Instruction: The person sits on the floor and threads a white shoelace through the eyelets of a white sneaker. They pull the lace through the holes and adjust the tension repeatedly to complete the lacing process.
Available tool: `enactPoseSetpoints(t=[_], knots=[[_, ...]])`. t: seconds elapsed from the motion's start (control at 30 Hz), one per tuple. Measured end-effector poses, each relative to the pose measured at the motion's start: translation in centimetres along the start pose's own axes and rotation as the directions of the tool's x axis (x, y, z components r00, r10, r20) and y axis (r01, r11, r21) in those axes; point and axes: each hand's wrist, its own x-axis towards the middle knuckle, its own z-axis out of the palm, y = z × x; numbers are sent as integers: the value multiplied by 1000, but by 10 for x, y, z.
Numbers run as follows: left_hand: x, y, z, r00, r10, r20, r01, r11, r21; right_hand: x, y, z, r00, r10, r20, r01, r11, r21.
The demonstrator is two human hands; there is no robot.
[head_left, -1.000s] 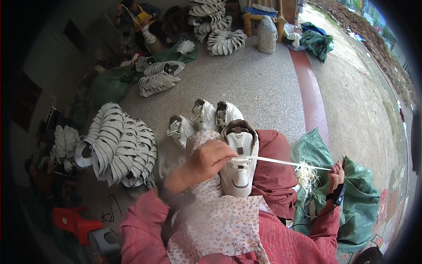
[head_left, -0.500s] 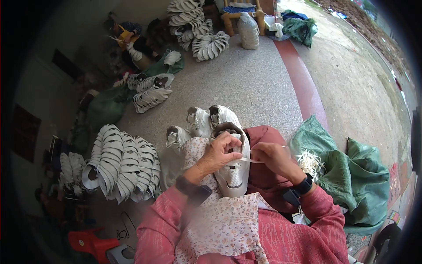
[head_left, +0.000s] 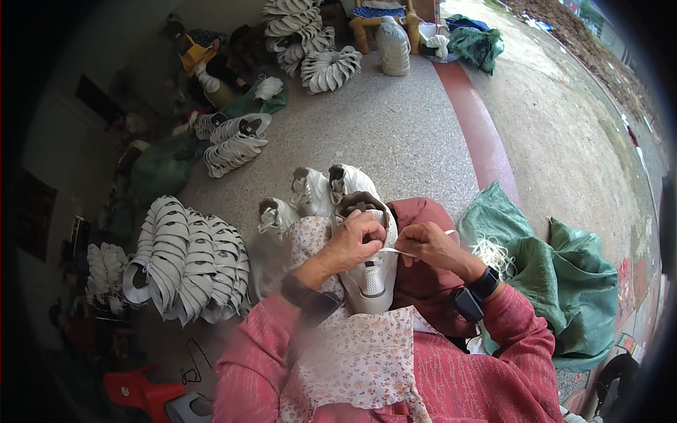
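Note:
A white shoe (head_left: 371, 285) with a brown lining lies on my lap, its toe toward me. My left hand (head_left: 352, 238) is closed over the eyelet area, thumb and fingers pinched where a white shoelace (head_left: 389, 249) comes out. To its right, my right hand (head_left: 431, 245) pinches the same lace, which stretches short and taut between both hands. A loose length curves up behind the right hand. The left fingers partly hide the shoe's opening. Beyond the shoe stand several laced white shoes (head_left: 310, 192).
Bundles of stacked white shoe uppers (head_left: 187, 257) stand at the left. On the right lies a green sack (head_left: 564, 282) with a pile of white laces (head_left: 491, 255) beside it. A red stool (head_left: 137, 395) is at lower left. Another person (head_left: 201, 60) sits at far left.
My right hand has turned and moved slightly left, its fingers now closed lower on the lace. My left hand's fingers have drawn closer together. The whole view has shifted slightly.

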Motion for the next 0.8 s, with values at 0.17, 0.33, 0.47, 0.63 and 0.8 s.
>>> enactPoseSetpoints(t=[0.17,0.33,0.47,0.63,0.8], knots=[[2,-4,6,999,20,-36,-21,1000,-13,3,-9,0,1000,29,-10,-30,996,-84],[2,-5,3,1000,0,6,0,997,-75,6,-11,15,885,-465,-7,285,555,-782],[-1,-4,2,1000,-27,0,27,998,-64,12,-23,-9,943,-332,34,287,755,-589],[1,-5,1,999,25,-31,-28,993,-114,25,-29,-18,947,-305,102,319,845,-429],[2,-5,1,998,54,-40,-58,992,-116,40,-17,-31,945,-280,168,319,904,-286]])
